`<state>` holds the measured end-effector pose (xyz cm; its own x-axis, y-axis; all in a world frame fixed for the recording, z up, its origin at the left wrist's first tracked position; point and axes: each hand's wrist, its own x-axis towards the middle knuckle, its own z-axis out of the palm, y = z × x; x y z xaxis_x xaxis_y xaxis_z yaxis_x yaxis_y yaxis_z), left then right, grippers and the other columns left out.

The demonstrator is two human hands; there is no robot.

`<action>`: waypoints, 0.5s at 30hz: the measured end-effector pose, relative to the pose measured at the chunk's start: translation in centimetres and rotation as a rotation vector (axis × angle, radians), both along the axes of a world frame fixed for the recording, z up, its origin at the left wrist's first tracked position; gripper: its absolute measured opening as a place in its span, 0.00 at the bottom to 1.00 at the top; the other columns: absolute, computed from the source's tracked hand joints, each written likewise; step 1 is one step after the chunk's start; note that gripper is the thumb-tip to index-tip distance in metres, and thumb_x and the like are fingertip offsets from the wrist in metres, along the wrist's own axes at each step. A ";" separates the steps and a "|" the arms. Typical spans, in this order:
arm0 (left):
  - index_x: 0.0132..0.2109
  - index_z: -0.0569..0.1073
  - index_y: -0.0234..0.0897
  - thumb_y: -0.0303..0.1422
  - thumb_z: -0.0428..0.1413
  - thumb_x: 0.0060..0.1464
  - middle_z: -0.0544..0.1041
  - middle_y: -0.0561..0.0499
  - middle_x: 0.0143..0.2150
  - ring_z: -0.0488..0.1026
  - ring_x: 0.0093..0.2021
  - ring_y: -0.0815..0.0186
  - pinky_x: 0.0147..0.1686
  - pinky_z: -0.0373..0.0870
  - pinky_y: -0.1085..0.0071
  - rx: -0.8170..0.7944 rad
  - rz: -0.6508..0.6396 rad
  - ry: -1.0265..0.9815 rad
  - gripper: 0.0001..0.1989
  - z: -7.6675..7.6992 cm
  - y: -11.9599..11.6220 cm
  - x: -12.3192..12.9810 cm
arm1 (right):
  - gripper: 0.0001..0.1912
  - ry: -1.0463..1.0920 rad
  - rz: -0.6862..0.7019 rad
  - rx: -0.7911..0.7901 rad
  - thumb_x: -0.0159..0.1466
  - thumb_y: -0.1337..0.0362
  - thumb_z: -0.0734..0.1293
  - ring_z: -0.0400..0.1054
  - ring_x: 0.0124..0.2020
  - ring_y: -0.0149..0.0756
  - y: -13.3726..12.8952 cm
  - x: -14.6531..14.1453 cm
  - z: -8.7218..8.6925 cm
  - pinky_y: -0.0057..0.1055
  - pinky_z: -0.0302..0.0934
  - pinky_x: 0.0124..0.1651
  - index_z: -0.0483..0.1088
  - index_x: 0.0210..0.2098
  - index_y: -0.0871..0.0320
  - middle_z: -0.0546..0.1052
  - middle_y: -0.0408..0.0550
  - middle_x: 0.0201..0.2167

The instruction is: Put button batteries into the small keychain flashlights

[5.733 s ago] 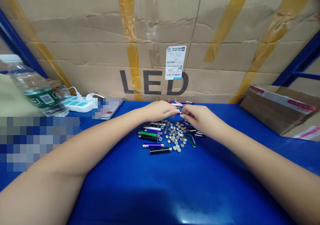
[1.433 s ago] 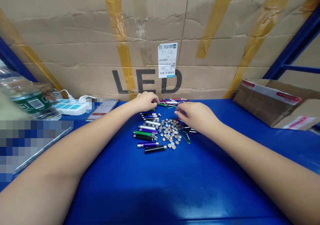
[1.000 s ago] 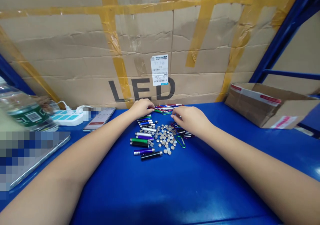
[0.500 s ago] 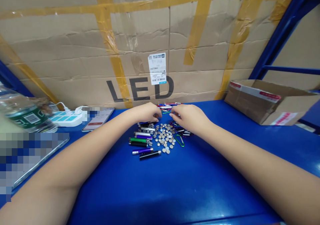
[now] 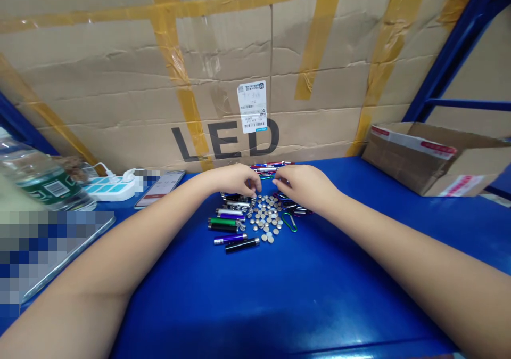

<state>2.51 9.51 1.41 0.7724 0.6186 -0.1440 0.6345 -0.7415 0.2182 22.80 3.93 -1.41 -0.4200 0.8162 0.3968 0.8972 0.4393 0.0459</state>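
Note:
My left hand point(image 5: 239, 179) is above the far end of a row of small metal tubes, with fingers curled and thumb and fingertips close together. Facing it, my right hand point(image 5: 301, 182) is bent over a heap of dark carabiners point(image 5: 296, 209), its fingers also drawn in. What either hand pinches, if anything, is too small to make out. Between and below them lie many button cells point(image 5: 266, 215). To their left are a green tube point(image 5: 223, 221), a purple tube point(image 5: 230, 239) and a black tube point(image 5: 242, 245). A green carabiner point(image 5: 294, 226) lies to their right.
Behind my hands is a pile of colourful slim tubes point(image 5: 273, 166). A large taped cardboard box point(image 5: 223, 71) rises at the back. An open carton point(image 5: 399, 159) stands right. A power strip point(image 5: 109, 188), a phone point(image 5: 162, 189) and a plastic bottle point(image 5: 48, 180) are left.
The camera view has shifted slightly, so the table items appear a little to the right. Both hands keep nearly the same place, with only slight finger movement.

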 end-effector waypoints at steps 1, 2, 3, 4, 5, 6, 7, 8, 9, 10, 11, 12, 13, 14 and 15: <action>0.42 0.77 0.38 0.29 0.56 0.48 0.79 0.53 0.36 0.74 0.34 0.69 0.33 0.65 0.75 -0.014 0.009 0.010 0.12 0.1 -0.1 0.0 | 0.12 0.000 0.000 0.001 0.66 0.61 0.58 0.70 0.34 0.38 0.0 0.0 0.0 0.31 0.51 0.30 0.71 0.33 0.57 0.78 0.47 0.34; 0.43 0.76 0.38 0.28 0.56 0.48 0.79 0.53 0.36 0.74 0.34 0.69 0.33 0.65 0.75 -0.025 0.014 0.020 0.13 0.3 -0.1 0.0 | 0.12 0.001 0.000 0.002 0.66 0.61 0.58 0.70 0.34 0.38 0.0 0.0 0.0 0.31 0.51 0.30 0.71 0.33 0.57 0.78 0.47 0.33; 0.43 0.76 0.38 0.28 0.56 0.48 0.79 0.53 0.36 0.74 0.34 0.68 0.33 0.66 0.75 -0.033 0.015 0.028 0.13 0.4 -0.2 0.0 | 0.12 0.002 0.000 0.003 0.66 0.61 0.58 0.70 0.34 0.38 0.0 0.0 0.0 0.31 0.51 0.29 0.71 0.33 0.57 0.78 0.47 0.33; 0.43 0.76 0.39 0.29 0.56 0.49 0.79 0.53 0.36 0.74 0.35 0.68 0.33 0.66 0.74 -0.034 0.011 0.034 0.13 0.5 -0.2 -0.1 | 0.13 0.003 -0.001 0.004 0.66 0.60 0.58 0.70 0.33 0.37 0.0 0.0 0.0 0.31 0.51 0.29 0.71 0.33 0.57 0.78 0.48 0.33; 0.43 0.76 0.39 0.31 0.56 0.50 0.79 0.54 0.36 0.74 0.35 0.68 0.33 0.66 0.74 -0.028 0.004 0.035 0.12 0.6 -0.2 -0.2 | 0.13 0.004 -0.003 0.006 0.66 0.60 0.58 0.70 0.33 0.37 0.0 0.1 0.0 0.31 0.51 0.29 0.71 0.33 0.57 0.78 0.48 0.33; 0.42 0.76 0.40 0.33 0.55 0.52 0.79 0.54 0.36 0.74 0.35 0.68 0.33 0.66 0.74 -0.015 -0.003 0.030 0.11 0.7 -0.2 -0.2 | 0.12 0.005 -0.004 0.006 0.66 0.60 0.58 0.70 0.33 0.37 0.0 0.1 0.0 0.31 0.50 0.29 0.71 0.33 0.57 0.78 0.48 0.33; 0.41 0.77 0.40 0.34 0.54 0.53 0.79 0.54 0.36 0.74 0.34 0.68 0.33 0.65 0.74 0.007 -0.008 0.018 0.10 0.7 -0.1 -0.3 | 0.12 0.006 -0.005 0.007 0.65 0.60 0.58 0.70 0.33 0.37 0.0 0.1 0.0 0.31 0.50 0.29 0.71 0.33 0.57 0.78 0.48 0.33; 0.40 0.77 0.40 0.35 0.53 0.54 0.79 0.55 0.36 0.74 0.34 0.69 0.33 0.65 0.74 0.043 -0.007 0.004 0.10 0.6 0.1 -0.4 | 0.12 0.007 -0.006 0.007 0.65 0.60 0.59 0.70 0.33 0.37 0.0 0.1 0.0 0.30 0.50 0.29 0.71 0.32 0.57 0.78 0.48 0.33; 0.40 0.77 0.40 0.34 0.52 0.55 0.79 0.55 0.36 0.74 0.34 0.69 0.33 0.66 0.74 0.093 0.001 -0.012 0.09 0.5 0.3 -0.5 | 0.12 0.008 -0.007 0.007 0.65 0.60 0.59 0.70 0.32 0.37 0.0 0.1 0.0 0.30 0.50 0.29 0.71 0.32 0.57 0.78 0.48 0.33; 0.40 0.77 0.40 0.33 0.52 0.55 0.79 0.54 0.37 0.74 0.35 0.68 0.34 0.66 0.74 0.149 0.017 -0.027 0.10 0.3 0.6 -0.5 | 0.12 0.008 -0.008 0.006 0.65 0.60 0.59 0.70 0.32 0.37 -0.1 0.0 0.1 0.30 0.50 0.29 0.71 0.32 0.57 0.78 0.48 0.33; 0.40 0.77 0.40 0.32 0.52 0.56 0.79 0.53 0.39 0.74 0.37 0.67 0.37 0.67 0.73 0.209 0.037 -0.039 0.10 -0.1 1.0 -0.6 | 0.13 0.007 -0.009 0.006 0.65 0.60 0.58 0.70 0.32 0.37 -0.1 0.0 0.1 0.30 0.50 0.29 0.71 0.32 0.57 0.78 0.48 0.33; 0.41 0.77 0.39 0.32 0.51 0.56 0.79 0.51 0.41 0.74 0.40 0.65 0.40 0.67 0.71 0.263 0.060 -0.047 0.10 -0.4 1.5 -0.7 | 0.13 0.007 -0.012 0.003 0.65 0.60 0.58 0.70 0.32 0.37 -0.1 0.0 0.2 0.31 0.50 0.29 0.71 0.32 0.57 0.78 0.48 0.33; 0.43 0.76 0.38 0.31 0.51 0.56 0.78 0.49 0.44 0.73 0.44 0.63 0.44 0.67 0.69 0.302 0.081 -0.053 0.11 -0.8 1.9 -0.7 | 0.13 0.008 -0.014 0.000 0.66 0.60 0.58 0.70 0.33 0.37 -0.1 -0.1 0.2 0.30 0.51 0.29 0.71 0.32 0.57 0.78 0.49 0.33; 0.45 0.76 0.37 0.31 0.51 0.56 0.78 0.47 0.46 0.72 0.46 0.61 0.47 0.66 0.66 0.327 0.099 -0.057 0.13 -1.2 2.4 -0.8 | 0.13 0.011 -0.017 -0.004 0.66 0.60 0.58 0.70 0.33 0.38 -0.2 -0.1 0.3 0.30 0.52 0.30 0.72 0.33 0.57 0.78 0.49 0.33; 0.47 0.75 0.36 0.31 0.50 0.57 0.77 0.45 0.48 0.72 0.48 0.60 0.49 0.65 0.65 0.341 0.112 -0.059 0.14 -1.6 2.8 -0.9 | 0.13 0.014 -0.019 -0.009 0.65 0.60 0.58 0.70 0.33 0.38 -0.2 -0.2 0.3 0.30 0.53 0.30 0.72 0.33 0.57 0.78 0.49 0.34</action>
<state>1.64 12.27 -0.18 0.6982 0.7044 0.1282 0.7094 -0.7048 0.0089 22.63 3.73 -1.11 -0.3991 0.8273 0.3953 0.9057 0.4228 0.0295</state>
